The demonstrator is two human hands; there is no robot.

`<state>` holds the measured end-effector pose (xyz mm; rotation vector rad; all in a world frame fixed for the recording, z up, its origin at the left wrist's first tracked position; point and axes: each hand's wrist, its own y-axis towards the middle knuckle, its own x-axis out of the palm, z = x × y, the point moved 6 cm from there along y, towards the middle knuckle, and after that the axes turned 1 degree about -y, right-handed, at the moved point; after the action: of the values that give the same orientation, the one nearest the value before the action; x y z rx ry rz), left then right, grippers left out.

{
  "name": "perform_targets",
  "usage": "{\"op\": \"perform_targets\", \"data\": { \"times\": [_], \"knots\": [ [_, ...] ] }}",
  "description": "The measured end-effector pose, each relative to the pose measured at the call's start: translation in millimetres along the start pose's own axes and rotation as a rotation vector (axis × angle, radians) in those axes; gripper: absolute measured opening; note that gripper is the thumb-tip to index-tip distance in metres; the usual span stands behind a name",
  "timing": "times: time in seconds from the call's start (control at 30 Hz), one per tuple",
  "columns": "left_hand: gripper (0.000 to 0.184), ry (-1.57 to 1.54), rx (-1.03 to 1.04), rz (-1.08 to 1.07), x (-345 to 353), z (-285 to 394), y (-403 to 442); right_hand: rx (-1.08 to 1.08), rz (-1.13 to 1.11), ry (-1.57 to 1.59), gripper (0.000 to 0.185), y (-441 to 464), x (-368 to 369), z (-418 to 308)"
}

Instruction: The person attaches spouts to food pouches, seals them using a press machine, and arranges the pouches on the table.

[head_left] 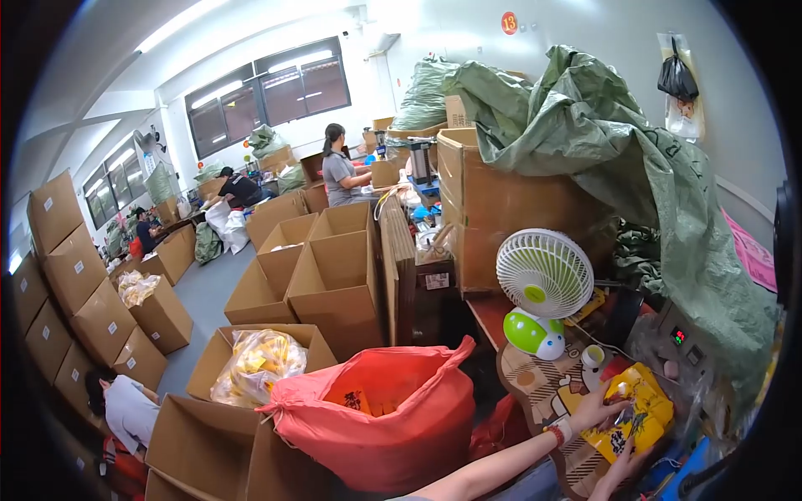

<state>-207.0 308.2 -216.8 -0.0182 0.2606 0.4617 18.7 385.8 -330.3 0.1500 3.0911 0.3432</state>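
Over the mat (pixel 541 392): yellow bag (pixel 645 402), left hand (pixel 595 411) gripping its left side, right hand (pixel 622 473) holding the lower edge. Looks light, soft, probably slippery; edges seem the surest hold.

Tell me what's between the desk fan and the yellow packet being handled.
In the head view, a small, white, cup-like container stands between the desk fan and yellow packet, on the patterned tabletop; a red item shows beside it.

The left-hand grip (pixel 595 411) and right-hand grip (pixel 622 469) hold a glossy yellow plastic packet (pixel 642 405) over a brown patterned worktop (pixel 535 391), near a round white-and-green fan (pixel 545 275); a bulging red sack (pixel 384 451) stands beside open brown cardboard boxes (pixel 338 311).
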Motion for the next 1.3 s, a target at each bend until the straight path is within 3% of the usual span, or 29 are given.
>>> {"op": "perform_targets", "data": {
  "times": [0.13, 0.23, 0.3, 0.33, 0.4, 0.47, 0.53, 0.63, 0.7, 0.73, 0.77, 0.83, 0.87, 0.9, 0.97, 1.03, 1.17, 1.27, 1.3],
  "knots": [
    [0.084, -0.006, 0.11, 0.003, -8.7, 14.2, 1.8, -0.189, 0.072, -0.224, 0.069, -11.8, 5.3, -42.5],
    [0.079, 0.199, 0.169, 0.128, -10.8, 33.0, -16.4, -0.317, 0.135, -0.391, 0.069, -29.0, 2.0, -69.1],
    [0.078, 0.592, 0.729, 0.586, -5.4, 56.8, -38.0, -0.418, 0.332, -0.744, 0.062, -55.6, 2.4, -97.0],
    [0.077, 0.653, 0.751, 0.464, 10.7, 53.2, -35.6, -0.419, 0.333, -0.739, 0.062, -69.3, 2.7, -111.5],
    [0.077, 0.739, 0.835, 0.442, 31.0, 65.4, -37.2, -0.742, 0.215, -0.723, 0.058, -110.3, 8.9, -158.9],
    [0.074, 0.778, 0.981, 0.378, 51.2, 70.0, -37.5, -0.453, -0.243, -0.152, 0.052, -135.2, 25.1, -139.1],
    [0.071, 0.767, 0.985, 0.301, 63.6, 52.6, -40.1, -0.823, -0.434, 0.059, 0.041, -188.2, 41.1, -258.3],
    [0.069, 0.789, 0.963, 0.2, 65.7, 48.1, -46.9, -0.777, -0.955, 0.357, 0.037, -221.4, 40.4, -317.9],
    [0.071, 0.817, 0.64, -0.2, 59.4, 58.1, -49.2, -0.598, -1.355, 0.574, 0.038, -238.4, 39.9, -369.8],
    [0.072, 0.822, 0.653, -0.198, 59.1, 57.2, -49.0, -0.49, -1.591, 0.654, 0.038, -250.2, 41.9, -388.3],
    [0.071, 0.819, 0.659, -0.205, 58.1, 57.6, -51.4, -0.718, -1.423, 1.087, 0.032, -263.4, 45.8, -403.0],
    [0.071, 0.826, 0.688, -0.19, 58.2, 52.1, -55.2, -0.934, -1.179, 1.495, 0.026, -261.7, 37.2, -431.9],
    [0.07, 0.825, 0.688, -0.184, 59.5, 50.1, -56.5, -0.717, -1.553, 1.42, 0.025, -258.3, 30.5, -474.6],
    [0.07, 0.825, 0.689, -0.176, 59.8, 49.7, -56.7, -0.598, -1.735, 1.37, 0.026, -255.3, 28.0, -497.7],
    [0.066, 0.847, 0.73, -0.112, 62.7, 46.2, -56.0, -0.326, -2.066, 1.299, 0.033, -252.1, 23.7, -531.2],
    [0.062, 0.837, 0.783, -0.053, 62.5, 42.1, -57.9, -0.176, -2.217, 1.287, 0.04, -258.8, 14.0, -534.1],
    [0.059, 0.88, 0.912, 0.092, 70.7, 33.0, -53.6, -0.417, -2.017, 1.211, 0.039, -259.2, -9.1, -522.5],
    [0.057, 0.974, 0.899, 0.091, 73.0, 35.7, -57.0, -0.944, -1.429, 1.124, 0.033, -261.3, -37.1, -489.3],
    [0.057, 1.011, 0.914, 0.116, 76.2, 34.9, -55.9, -0.703, -1.565, 0.593, 0.029, -256.2, -45.2, -460.0]
  ]
}}
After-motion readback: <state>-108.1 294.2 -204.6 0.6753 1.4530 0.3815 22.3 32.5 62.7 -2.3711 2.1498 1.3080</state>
